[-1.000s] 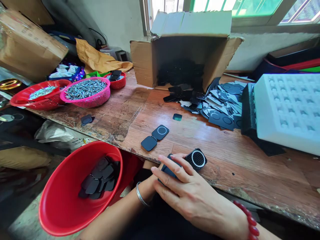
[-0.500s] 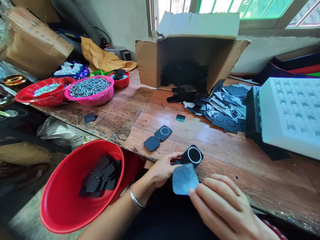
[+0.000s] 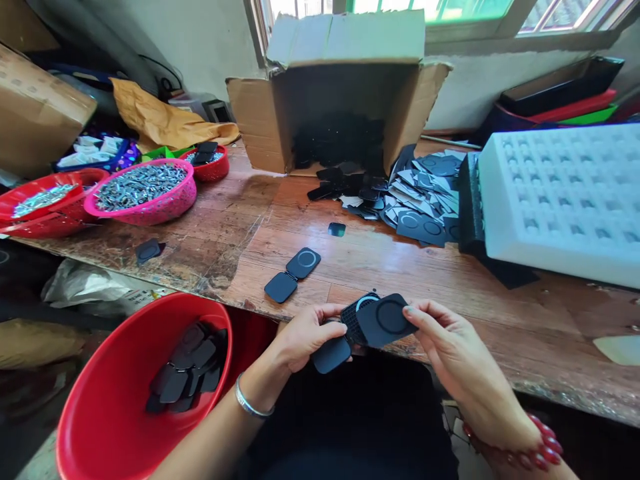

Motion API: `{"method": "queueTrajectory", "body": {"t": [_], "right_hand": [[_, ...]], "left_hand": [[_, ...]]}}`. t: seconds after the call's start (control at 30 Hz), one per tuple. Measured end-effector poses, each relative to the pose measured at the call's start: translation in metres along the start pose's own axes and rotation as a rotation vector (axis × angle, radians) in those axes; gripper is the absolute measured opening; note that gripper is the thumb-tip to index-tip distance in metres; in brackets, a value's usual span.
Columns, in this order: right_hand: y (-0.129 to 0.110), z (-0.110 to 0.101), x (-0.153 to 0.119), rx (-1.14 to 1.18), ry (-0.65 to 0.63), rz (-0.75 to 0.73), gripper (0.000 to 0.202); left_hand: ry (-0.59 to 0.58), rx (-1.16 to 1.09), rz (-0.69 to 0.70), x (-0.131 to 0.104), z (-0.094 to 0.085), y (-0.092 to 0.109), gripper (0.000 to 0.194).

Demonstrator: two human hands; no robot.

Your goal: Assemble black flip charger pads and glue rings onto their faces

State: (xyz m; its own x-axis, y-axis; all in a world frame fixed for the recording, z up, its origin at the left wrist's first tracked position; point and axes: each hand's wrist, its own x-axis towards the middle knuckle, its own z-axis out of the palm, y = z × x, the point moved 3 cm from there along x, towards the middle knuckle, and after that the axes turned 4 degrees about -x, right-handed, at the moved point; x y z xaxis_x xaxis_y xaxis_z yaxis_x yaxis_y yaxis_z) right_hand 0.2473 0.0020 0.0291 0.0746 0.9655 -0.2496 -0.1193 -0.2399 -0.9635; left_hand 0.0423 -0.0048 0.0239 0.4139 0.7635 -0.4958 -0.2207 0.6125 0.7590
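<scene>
My left hand (image 3: 305, 337) grips a black folding charger (image 3: 331, 355) by its hinge area. One square panel of it is smooth; the other has a grid surface with a white ring. Between thumb and fingers, my right hand (image 3: 445, 333) pinches a thin black square sheet (image 3: 390, 321) marked with a dark ring. That sheet lies over part of the gridded panel; whether it touches is unclear. Farther up the table, an unfolded two-panel charger (image 3: 293, 275) with a white ring rests flat. A small dark shiny square (image 3: 337, 229) lies beyond it.
Below the table's left edge stands a red bucket (image 3: 100, 400) holding black pieces. A pink basket (image 3: 185, 199) of metal parts sits at left. An open carton (image 3: 256, 127) stands at the back, beside a heap of sheets (image 3: 420, 193) and a white foam block (image 3: 565, 253).
My right hand has turned the sheet from its pale side to its black ringed side and moved it over the gridded panel. The view has shifted right.
</scene>
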Motion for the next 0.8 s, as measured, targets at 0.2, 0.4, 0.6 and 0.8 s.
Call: {"method": "queueTrajectory", "body": {"t": [0.2,0.4,0.6,0.8], "right_hand": [[0.020,-0.001,0.000,0.040,-0.028,0.099,0.035],[0.033,-0.005,0.003,0.031,-0.028,0.143,0.034],[0.031,-0.004,0.004,0.072,-0.015,0.159,0.037],[0.025,-0.001,0.002,0.114,-0.019,0.200,0.034]], "left_hand": [[-0.034,0.031,-0.028,0.003,0.011,-0.001,0.040],[-0.039,0.033,-0.051,0.005,0.015,-0.002,0.040],[-0.023,0.038,-0.070,0.006,0.015,-0.003,0.041],[-0.011,0.052,-0.081,0.005,0.016,-0.003,0.037]]}}
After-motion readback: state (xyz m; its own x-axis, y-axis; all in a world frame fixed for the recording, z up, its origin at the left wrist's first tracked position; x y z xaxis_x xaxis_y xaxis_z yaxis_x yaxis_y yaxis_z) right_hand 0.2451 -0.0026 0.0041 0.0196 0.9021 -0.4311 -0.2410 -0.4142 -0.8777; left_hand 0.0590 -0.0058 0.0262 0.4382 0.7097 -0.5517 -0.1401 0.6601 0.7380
